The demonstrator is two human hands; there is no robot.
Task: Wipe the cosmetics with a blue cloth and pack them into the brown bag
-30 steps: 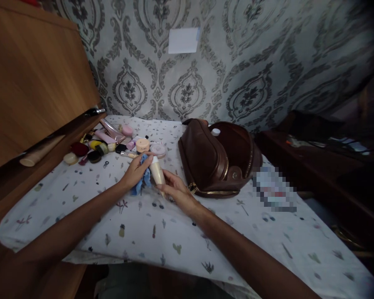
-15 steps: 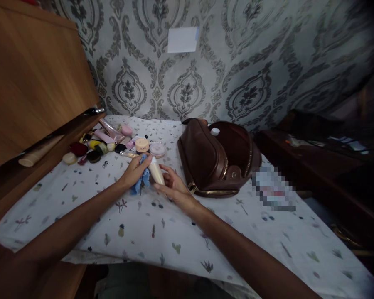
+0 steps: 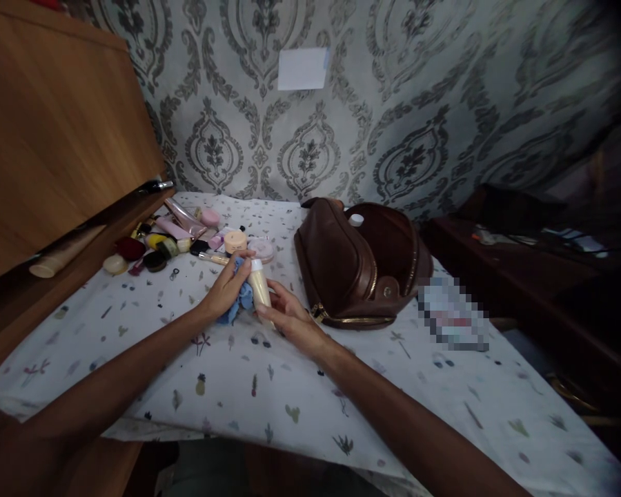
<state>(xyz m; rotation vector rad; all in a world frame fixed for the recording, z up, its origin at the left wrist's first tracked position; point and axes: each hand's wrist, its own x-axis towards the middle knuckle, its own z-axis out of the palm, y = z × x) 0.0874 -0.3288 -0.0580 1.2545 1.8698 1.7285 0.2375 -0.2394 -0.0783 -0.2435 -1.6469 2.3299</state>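
My right hand (image 3: 286,316) grips the lower end of a cream tube with a white cap (image 3: 260,285), which stands tilted above the table. My left hand (image 3: 224,288) holds a crumpled blue cloth (image 3: 240,301) pressed against the tube's left side, near the cap. Both hands hover just over the white patterned tablecloth (image 3: 269,386), left of an open brown leather bag (image 3: 359,266).
Several cosmetics lie in a cluster at the back left: a peach jar (image 3: 236,241), a pale round compact (image 3: 261,248), pink tubes (image 3: 179,219), sponges and brushes. A wooden cabinet (image 3: 56,131) stands at the left. Dark furniture (image 3: 522,276) stands at the right. A white bottle cap (image 3: 357,220) shows inside the bag.
The tube has turned a little more upright, and the left hand with the blue cloth has moved in closer against it. The right hand shifted slightly.
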